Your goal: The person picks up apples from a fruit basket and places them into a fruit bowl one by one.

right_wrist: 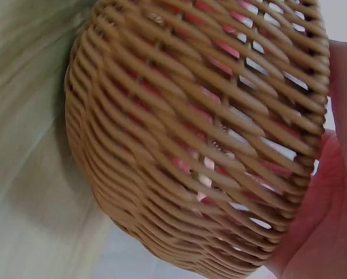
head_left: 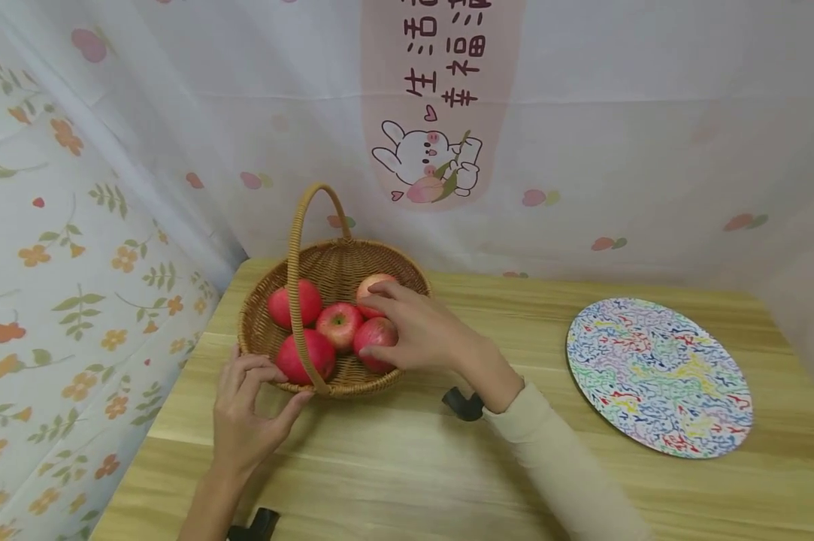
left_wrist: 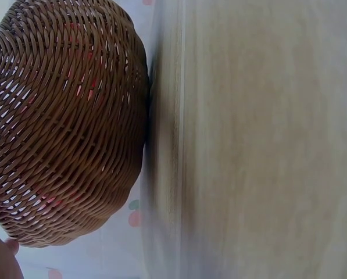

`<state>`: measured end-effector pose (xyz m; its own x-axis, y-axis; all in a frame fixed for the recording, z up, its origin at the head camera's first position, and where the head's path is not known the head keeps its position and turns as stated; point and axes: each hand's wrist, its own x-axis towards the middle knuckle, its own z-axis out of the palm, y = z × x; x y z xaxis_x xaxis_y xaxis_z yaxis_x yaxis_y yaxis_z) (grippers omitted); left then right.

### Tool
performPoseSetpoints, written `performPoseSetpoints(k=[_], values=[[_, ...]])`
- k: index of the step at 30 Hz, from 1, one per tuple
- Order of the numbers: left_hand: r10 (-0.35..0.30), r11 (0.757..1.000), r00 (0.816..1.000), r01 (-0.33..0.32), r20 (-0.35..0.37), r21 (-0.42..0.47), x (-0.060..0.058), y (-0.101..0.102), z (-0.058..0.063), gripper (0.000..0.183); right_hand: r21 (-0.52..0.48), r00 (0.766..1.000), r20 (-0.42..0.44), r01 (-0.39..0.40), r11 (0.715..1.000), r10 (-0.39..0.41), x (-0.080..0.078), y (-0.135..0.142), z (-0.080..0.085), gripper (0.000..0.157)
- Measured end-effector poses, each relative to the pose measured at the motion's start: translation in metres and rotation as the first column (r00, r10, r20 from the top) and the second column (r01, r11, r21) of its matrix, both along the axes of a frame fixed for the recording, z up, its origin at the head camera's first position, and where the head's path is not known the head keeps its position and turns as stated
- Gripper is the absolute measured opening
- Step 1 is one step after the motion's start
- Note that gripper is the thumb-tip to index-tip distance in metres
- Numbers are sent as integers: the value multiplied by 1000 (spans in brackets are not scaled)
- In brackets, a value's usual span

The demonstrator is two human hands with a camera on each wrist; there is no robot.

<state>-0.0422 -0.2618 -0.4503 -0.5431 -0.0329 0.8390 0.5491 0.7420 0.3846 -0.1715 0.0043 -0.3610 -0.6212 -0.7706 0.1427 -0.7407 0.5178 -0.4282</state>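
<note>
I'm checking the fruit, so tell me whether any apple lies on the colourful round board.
No, the five visible apples all sit in the wicker basket, away from the colourful round board.

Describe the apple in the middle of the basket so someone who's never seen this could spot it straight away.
On the wooden table, find the wicker basket with the tall arched handle. Five apples show inside; in the head view, the middle apple has two on its left and two on its right. It alone plainly shows its stem hollow.
</note>
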Motion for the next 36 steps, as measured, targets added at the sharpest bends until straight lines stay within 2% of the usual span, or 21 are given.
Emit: performPoseSetpoints(k=[5,12,16,19,26,32,36], values=[[4,1000,1000,-4,6,-6,0,-1,0,63,55,999,7,-43,998,42,-10,-4,9,64],[1,1000,1000,-1,16,5,1,0,-1,62,76,999,-12,-35,996,36,-22,-6,12,60],[3,1000,1000,-3,10,0,0,-1,-2,62,80,1000,1,-25,997,25,-19,-7,13,59],[5,1000,1000,-5,11,-4,0,-2,-2,62,111,999,42,-36,993,32,-14,-10,13,61],[10,1000,1000,-10,24,-12,0,-3,0,62,254,995,81,-76,964,57,-6,-18,13,68],[6,1000,999,-5,34,-9,0,-3,0,61,297,988,80,-153,943,135,-6,-25,18,59],[8,1000,999,-8,37,-10,0,-3,0,61,348,977,99,-211,914,188,-7,-31,20,53]])
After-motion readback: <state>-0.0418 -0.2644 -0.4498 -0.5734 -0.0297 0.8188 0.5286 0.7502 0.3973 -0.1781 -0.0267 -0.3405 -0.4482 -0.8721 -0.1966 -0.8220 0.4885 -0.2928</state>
